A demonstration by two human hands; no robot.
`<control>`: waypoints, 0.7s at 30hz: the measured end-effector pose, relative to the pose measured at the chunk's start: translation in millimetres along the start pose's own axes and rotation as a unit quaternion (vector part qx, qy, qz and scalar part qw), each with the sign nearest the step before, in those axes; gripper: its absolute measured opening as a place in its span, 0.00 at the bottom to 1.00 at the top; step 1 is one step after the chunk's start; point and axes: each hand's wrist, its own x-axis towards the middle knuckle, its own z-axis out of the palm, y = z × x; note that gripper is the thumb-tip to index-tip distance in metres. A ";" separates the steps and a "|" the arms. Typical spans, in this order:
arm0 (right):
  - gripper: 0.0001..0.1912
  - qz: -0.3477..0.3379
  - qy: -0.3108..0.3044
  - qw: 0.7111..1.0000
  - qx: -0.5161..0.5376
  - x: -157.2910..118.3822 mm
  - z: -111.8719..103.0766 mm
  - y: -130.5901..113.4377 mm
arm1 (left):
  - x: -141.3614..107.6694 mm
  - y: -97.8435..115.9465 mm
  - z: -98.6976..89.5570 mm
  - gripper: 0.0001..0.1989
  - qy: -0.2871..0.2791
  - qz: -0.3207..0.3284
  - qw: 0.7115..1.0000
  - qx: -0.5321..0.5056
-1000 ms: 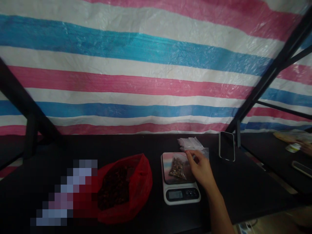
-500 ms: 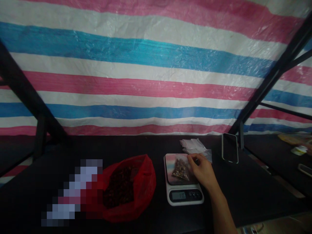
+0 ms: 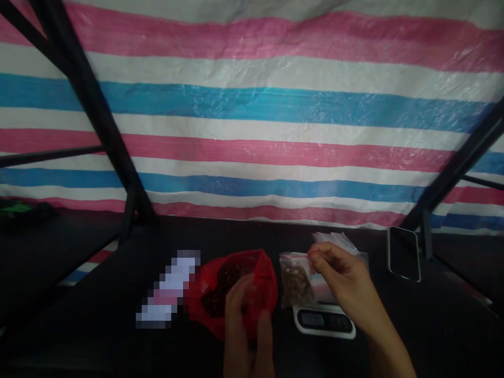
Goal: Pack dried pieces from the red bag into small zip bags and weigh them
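Observation:
My right hand (image 3: 342, 275) pinches the top corner of a small clear zip bag (image 3: 297, 281) partly filled with small brownish pieces. The bag hangs over the left side of a white digital scale (image 3: 325, 325). My left hand (image 3: 250, 328), blurred, is raised in front of a red plastic bag (image 3: 210, 320), its fingers apart and nothing seen in them. Dark reddish-brown pieces fill the open red bag. My right hand hides much of the scale's platform.
Behind the scale lie flat clear plastic bags (image 3: 340, 241). A phone (image 3: 404, 254) rests at the right by a black frame post. A pixelated strip (image 3: 169, 289) lies left of the red bag. The striped sheet (image 3: 252, 152) closes off the back of the black table (image 3: 98, 325).
My right hand has lifted the filled zip bag off the scale and moved it left. My left hand has come into view. The camera has turned left.

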 end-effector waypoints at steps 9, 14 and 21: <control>0.11 0.066 -0.075 0.995 0.013 5.8 97.8 0.2 | 15.5 -0.8 -9.6 0.38 -0.010 -0.272 0.925 -0.266; 0.08 0.084 -0.088 0.991 -0.056 11.9 123.6 20.6 | 17.8 -16.2 -16.2 0.40 -0.024 -0.328 0.890 -0.317; 0.09 0.083 -0.095 0.988 -0.088 13.1 131.5 32.2 | 18.8 -17.6 -18.1 0.44 0.011 -0.368 0.870 -0.328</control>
